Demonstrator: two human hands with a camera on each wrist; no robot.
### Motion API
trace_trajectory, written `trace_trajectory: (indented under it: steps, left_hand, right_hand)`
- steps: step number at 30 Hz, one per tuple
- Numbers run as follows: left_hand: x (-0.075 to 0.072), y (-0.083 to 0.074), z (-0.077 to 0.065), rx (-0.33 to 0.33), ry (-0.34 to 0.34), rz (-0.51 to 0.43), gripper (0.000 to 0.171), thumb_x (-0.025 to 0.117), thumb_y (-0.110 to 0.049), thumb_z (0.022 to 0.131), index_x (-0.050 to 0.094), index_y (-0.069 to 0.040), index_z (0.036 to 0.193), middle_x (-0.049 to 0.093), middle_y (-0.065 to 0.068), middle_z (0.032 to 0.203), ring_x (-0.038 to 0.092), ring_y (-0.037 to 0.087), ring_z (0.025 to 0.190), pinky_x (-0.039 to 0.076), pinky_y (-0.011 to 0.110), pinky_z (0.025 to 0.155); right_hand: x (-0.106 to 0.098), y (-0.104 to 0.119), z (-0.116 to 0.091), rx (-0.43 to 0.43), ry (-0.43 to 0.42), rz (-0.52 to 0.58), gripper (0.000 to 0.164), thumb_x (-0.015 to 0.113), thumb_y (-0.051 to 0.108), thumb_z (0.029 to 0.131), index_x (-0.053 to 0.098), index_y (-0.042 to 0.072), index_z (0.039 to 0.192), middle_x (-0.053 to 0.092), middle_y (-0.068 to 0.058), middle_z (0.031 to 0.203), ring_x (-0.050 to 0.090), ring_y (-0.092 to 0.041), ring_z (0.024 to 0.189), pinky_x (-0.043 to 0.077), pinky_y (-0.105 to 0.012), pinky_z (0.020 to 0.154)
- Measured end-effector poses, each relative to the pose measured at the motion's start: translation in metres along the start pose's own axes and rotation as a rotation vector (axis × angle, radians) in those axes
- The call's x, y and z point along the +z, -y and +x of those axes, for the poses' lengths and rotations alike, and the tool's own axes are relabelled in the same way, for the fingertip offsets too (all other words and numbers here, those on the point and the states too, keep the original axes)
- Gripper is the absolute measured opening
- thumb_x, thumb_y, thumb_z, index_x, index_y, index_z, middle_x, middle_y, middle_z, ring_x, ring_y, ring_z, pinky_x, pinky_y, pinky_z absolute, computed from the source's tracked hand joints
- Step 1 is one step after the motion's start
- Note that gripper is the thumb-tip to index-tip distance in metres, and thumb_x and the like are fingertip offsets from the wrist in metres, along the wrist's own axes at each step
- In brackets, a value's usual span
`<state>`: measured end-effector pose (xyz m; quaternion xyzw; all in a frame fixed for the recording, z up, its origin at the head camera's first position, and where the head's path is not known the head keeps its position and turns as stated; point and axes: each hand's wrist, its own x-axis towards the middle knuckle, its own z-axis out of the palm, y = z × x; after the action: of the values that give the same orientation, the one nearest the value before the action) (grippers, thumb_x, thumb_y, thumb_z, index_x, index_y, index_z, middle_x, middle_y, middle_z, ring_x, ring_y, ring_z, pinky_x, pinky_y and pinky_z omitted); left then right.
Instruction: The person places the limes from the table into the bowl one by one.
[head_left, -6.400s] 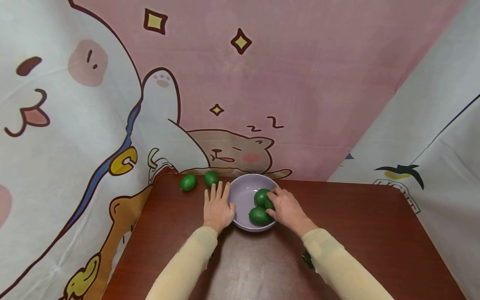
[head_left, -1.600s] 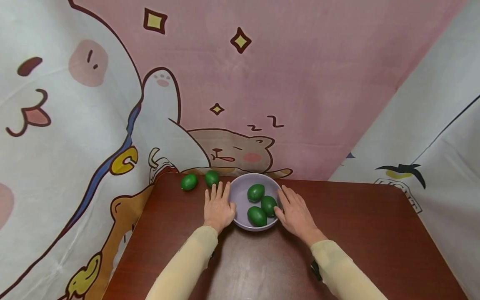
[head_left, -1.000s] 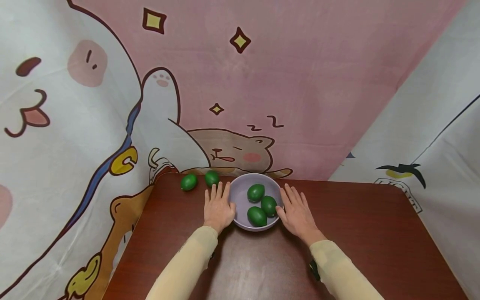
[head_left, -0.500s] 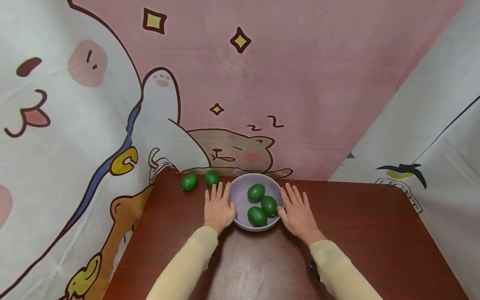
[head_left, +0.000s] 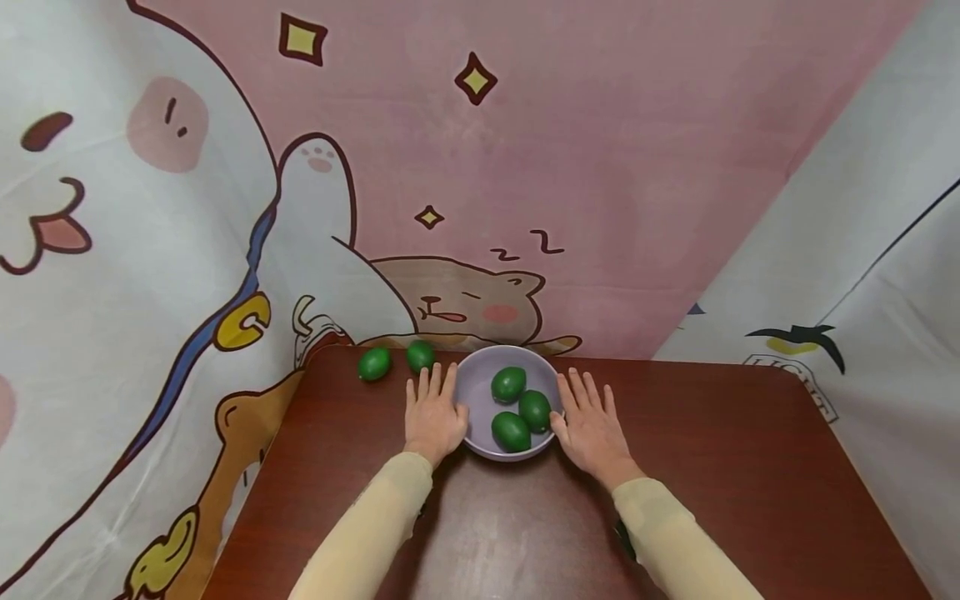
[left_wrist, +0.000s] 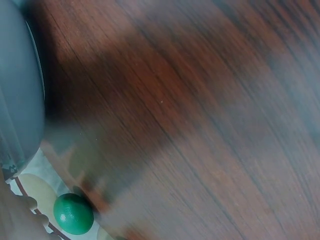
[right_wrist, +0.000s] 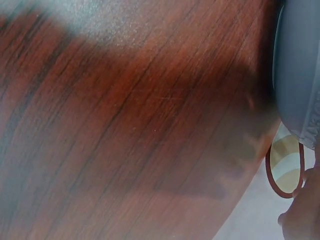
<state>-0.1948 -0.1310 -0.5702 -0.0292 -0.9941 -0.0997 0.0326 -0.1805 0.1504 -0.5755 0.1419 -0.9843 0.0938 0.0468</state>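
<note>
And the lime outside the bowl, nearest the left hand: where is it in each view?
Head: the lime sits left of center, just beyond the left hand.
Left wrist: bottom left, presumably the same lime, beside that hand.
Right wrist: not in it.
Shared landmark: the brown table, its far edge.

There are five limes [head_left: 535, 411]: three inside one bowl [head_left: 476, 402], and two out on one table [head_left: 720, 467]. One left hand [head_left: 435, 419] and one right hand [head_left: 595, 429] make a pair, with two sleeves [head_left: 367, 521]. The cloth [head_left: 615, 167] behind carries three printed yellow stars [head_left: 475, 80], two letter Zs [head_left: 543, 242], one yellow bell [head_left: 238, 327] and one sleeping animal [head_left: 480, 287]. Dark gadgets [head_left: 624, 537] under the sleeves appear to number two, though they are mostly hidden.
</note>
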Motion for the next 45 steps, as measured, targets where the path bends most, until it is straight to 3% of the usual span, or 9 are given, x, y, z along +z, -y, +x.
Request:
trace_trajectory:
  steps: [6,33,45]
  left_hand:
    - [-0.001,-0.001,-0.001,-0.003,0.009,0.010,0.067,0.044,-0.034,0.094,0.021,-0.024,0.156,0.022,0.009,0.161,0.018,0.033,0.148,0.008,0.054,0.118]
    - [-0.003,0.001,-0.008,-0.004,-0.020,-0.121,0.066,0.049,-0.034,0.094,0.026,-0.020,0.155,0.024,0.010,0.160,0.018,0.034,0.148,0.007,0.056,0.117]
    - [-0.008,0.006,-0.004,0.042,-0.051,-0.149,0.060,0.045,-0.040,0.098,0.032,-0.019,0.153,0.028,0.011,0.158,0.025,0.035,0.145,0.013,0.056,0.117]
  right_hand:
    - [0.001,0.000,-0.001,-0.013,0.015,-0.005,0.068,0.036,0.044,0.100,0.019,0.011,0.156,0.014,-0.013,0.162,0.010,-0.034,0.149,0.008,-0.056,0.117]
    - [0.000,0.003,-0.002,0.005,0.044,0.020,0.068,0.035,0.043,0.100,0.015,0.012,0.157,0.011,-0.012,0.163,0.006,-0.031,0.150,0.006,-0.055,0.118]
    - [-0.002,0.001,0.000,0.007,0.048,0.010,0.068,0.036,0.042,0.100,0.015,0.011,0.157,0.012,-0.013,0.162,0.007,-0.032,0.150,0.007,-0.055,0.118]
